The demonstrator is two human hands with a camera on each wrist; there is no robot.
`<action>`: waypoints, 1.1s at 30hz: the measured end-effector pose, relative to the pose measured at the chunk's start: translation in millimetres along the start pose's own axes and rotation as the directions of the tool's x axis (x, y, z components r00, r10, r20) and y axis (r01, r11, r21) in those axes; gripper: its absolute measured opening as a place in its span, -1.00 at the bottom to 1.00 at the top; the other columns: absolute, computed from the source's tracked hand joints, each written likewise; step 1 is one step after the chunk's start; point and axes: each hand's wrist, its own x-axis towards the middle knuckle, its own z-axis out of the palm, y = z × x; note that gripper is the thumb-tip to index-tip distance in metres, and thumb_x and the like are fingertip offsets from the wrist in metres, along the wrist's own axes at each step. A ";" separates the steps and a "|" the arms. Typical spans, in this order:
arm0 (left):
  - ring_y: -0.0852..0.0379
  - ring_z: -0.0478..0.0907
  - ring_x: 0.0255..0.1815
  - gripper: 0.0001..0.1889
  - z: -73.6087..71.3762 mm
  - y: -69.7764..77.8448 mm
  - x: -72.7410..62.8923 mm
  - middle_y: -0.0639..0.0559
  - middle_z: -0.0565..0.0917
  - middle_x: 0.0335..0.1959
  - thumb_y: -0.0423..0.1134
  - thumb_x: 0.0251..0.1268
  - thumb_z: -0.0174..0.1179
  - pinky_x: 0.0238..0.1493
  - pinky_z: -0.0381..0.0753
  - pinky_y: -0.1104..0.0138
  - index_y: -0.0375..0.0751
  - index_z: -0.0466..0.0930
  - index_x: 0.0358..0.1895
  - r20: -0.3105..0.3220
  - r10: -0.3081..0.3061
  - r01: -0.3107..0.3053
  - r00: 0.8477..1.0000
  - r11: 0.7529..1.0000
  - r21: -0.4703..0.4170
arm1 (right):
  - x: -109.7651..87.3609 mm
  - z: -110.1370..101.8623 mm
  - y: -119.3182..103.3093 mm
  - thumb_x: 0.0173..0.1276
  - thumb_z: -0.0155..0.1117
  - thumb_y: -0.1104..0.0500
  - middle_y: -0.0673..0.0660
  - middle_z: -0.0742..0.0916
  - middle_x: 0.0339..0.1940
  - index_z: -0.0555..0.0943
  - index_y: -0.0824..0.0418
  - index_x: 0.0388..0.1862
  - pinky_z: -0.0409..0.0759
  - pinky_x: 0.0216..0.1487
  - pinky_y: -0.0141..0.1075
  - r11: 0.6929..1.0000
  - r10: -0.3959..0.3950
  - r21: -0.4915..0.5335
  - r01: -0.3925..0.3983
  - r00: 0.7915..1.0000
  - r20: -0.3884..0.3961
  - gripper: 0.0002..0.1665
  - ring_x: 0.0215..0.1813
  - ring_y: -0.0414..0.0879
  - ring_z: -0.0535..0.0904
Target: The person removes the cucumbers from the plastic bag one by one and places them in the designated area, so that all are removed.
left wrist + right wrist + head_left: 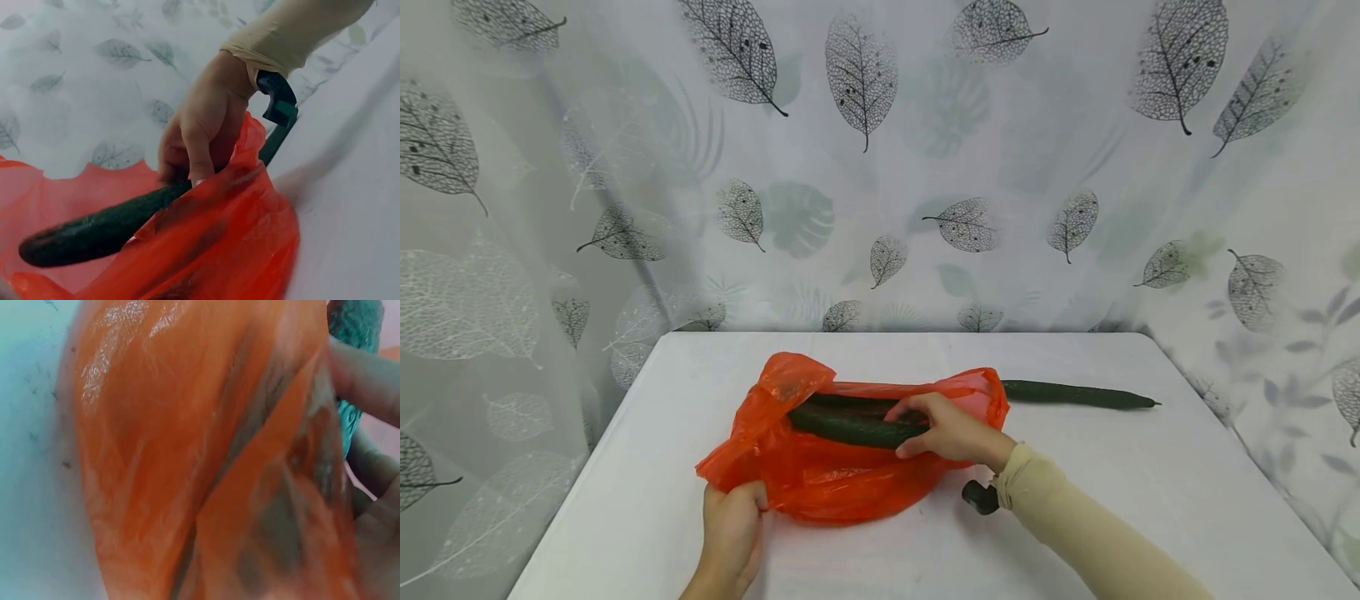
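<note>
A thin red plastic bag (850, 492) lies with its mouth spread on the white table. In the head view my left hand (732, 529) grips the bag's near left edge. My right hand (947, 429) reaches into the mouth and holds a long dark green cucumber (850, 427), thumb on the near side, fingers over the top. The left wrist view shows the cucumber's rounded end (56, 247) sticking out past the bag's film. Behind it in the bag lies another dark green length (842, 402), partly covered. In the right wrist view, fingers (369, 378) curl round the cucumber's bumpy skin.
Another cucumber (1078, 394) lies on the table (1075, 467) to the right, its left end behind the bag. A dark camera mount (980, 497) sits under my right wrist. A leaf-patterned curtain (865, 167) hangs behind the table and at both sides.
</note>
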 end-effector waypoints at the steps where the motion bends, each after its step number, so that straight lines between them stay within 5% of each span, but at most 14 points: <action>1: -0.03 0.31 -0.02 -0.32 0.1 -0.2 0.2 -0.08 0.37 0.07 -0.72 -0.19 -0.23 -0.33 0.48 0.36 -0.41 0.19 0.21 0.003 -0.002 0.002 1.000 1.000 -0.016 | -0.8 -1.3 0.8 0.22 0.56 0.15 -0.03 0.67 0.03 0.69 0.07 0.08 0.59 0.10 -0.19 1.000 -0.008 0.009 0.008 1.000 0.004 -0.56 0.09 -0.03 0.52; 10: -0.01 0.27 0.04 -0.31 -0.2 0.5 0.5 -0.05 0.33 0.09 -0.71 -0.15 -0.24 -0.26 0.45 0.37 -0.36 0.16 0.23 0.039 -0.029 0.032 0.999 0.997 -0.076 | -10.0 -10.7 -0.8 0.23 0.54 0.17 -0.03 0.67 0.09 0.67 0.03 0.11 0.54 0.20 -0.09 0.988 -0.106 0.115 0.099 0.993 0.055 -0.55 0.19 -0.01 0.50; 15: 0.01 0.21 0.12 -0.28 -1.7 0.2 2.2 -0.04 0.28 0.18 -0.71 -0.08 -0.26 -0.02 0.39 0.34 -0.37 0.09 0.33 0.090 -0.047 0.059 0.995 0.989 -0.138 | -13.5 -16.0 -3.6 0.22 0.55 0.22 -0.03 0.69 0.11 0.68 0.01 0.10 0.50 0.26 -0.05 0.974 -0.165 0.168 0.152 0.984 0.065 -0.55 0.25 -0.04 0.48; 22: 0.09 0.06 0.39 -0.42 -3.0 4.3 2.4 0.13 0.14 0.36 -0.54 0.26 -0.38 0.45 0.14 0.28 -0.11 -0.01 0.37 0.158 -0.076 0.120 0.985 0.950 -0.289 | -16.5 -21.5 -7.3 0.19 0.55 0.25 -0.05 0.71 0.09 0.71 -0.03 0.06 0.52 0.25 -0.05 0.969 -0.196 0.168 0.182 0.978 0.069 -0.54 0.22 -0.07 0.51; 28: 0.10 0.00 0.46 -0.43 -2.6 6.2 1.2 0.11 0.04 0.44 -0.44 0.38 -0.48 0.52 0.04 0.27 -0.08 -0.18 0.45 0.197 -0.059 0.133 0.979 0.912 -0.387 | -19.6 -23.9 -2.8 0.18 0.56 0.26 -0.05 0.71 0.09 0.71 -0.06 0.05 0.52 0.25 -0.06 0.970 -0.189 0.166 0.178 0.980 0.057 -0.54 0.22 -0.08 0.51; 33: 0.10 -0.01 0.47 -0.43 -2.4 6.4 0.4 0.09 0.02 0.46 -0.44 0.39 -0.48 0.54 0.02 0.27 -0.11 -0.19 0.46 0.205 -0.051 0.129 0.977 0.913 -0.387 | -23.4 -28.3 -2.0 0.20 0.55 0.25 0.00 0.71 0.11 0.70 -0.01 0.08 0.56 0.21 -0.10 0.960 -0.196 0.210 0.184 0.980 0.038 -0.54 0.20 -0.02 0.55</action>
